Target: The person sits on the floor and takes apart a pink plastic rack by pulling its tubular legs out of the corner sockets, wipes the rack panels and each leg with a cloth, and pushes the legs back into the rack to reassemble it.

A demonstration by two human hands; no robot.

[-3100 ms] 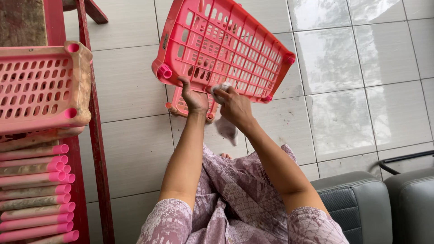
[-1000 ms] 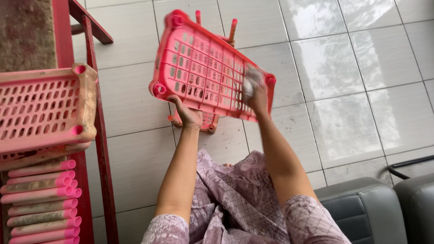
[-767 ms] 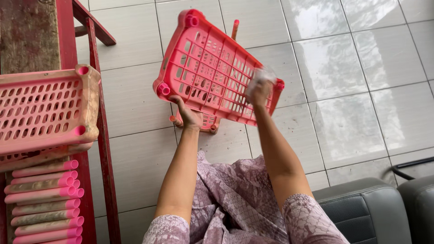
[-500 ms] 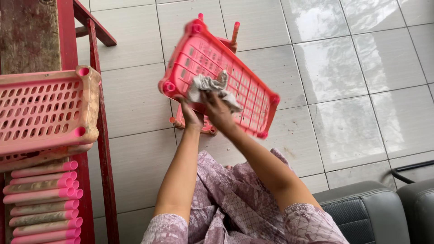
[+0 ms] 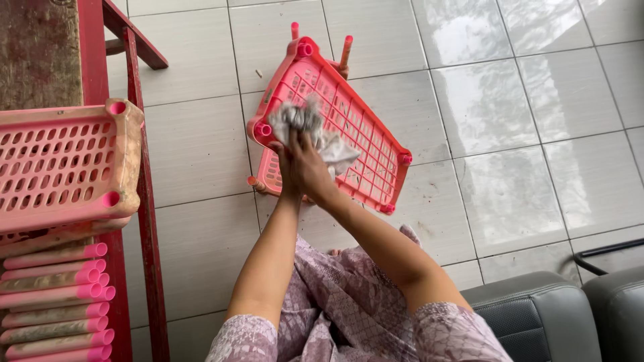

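Head-camera view is looking straight down over my lap, and I am holding a pink perforated plastic shelf tray (image 5: 355, 141) tilted up on its near edge over the pale tiled floor (image 5: 523, 121). My left hand (image 5: 285, 171) is gripping that near edge from below, fingers closed around the rim as far as I can tell, though my right hand is hiding most of it. I judge it is propping the tray at a slant so that the slotted face is turned toward me and within reach.

My right hand (image 5: 310, 167) is pressing a crumpled grey-white rag (image 5: 305, 124) flat against the tray near its upper left corner socket (image 5: 263, 129), fingers closed down over the cloth and bunching it, with a loose tail of it hanging toward the middle of the grid. The rag is sitting between my palm and the plastic, touching both.

Behind the tray a few pink tube legs (image 5: 345, 50) are poking up; what they belong to is hidden. At my left, another pink tray (image 5: 60, 164), dirtier along its rim, is resting on a red wooden frame (image 5: 137, 201), and below it a stack of pink tubes (image 5: 54, 295) is lying side by side. A grey padded seat (image 5: 543, 315) is sitting at my right, well apart from the work.
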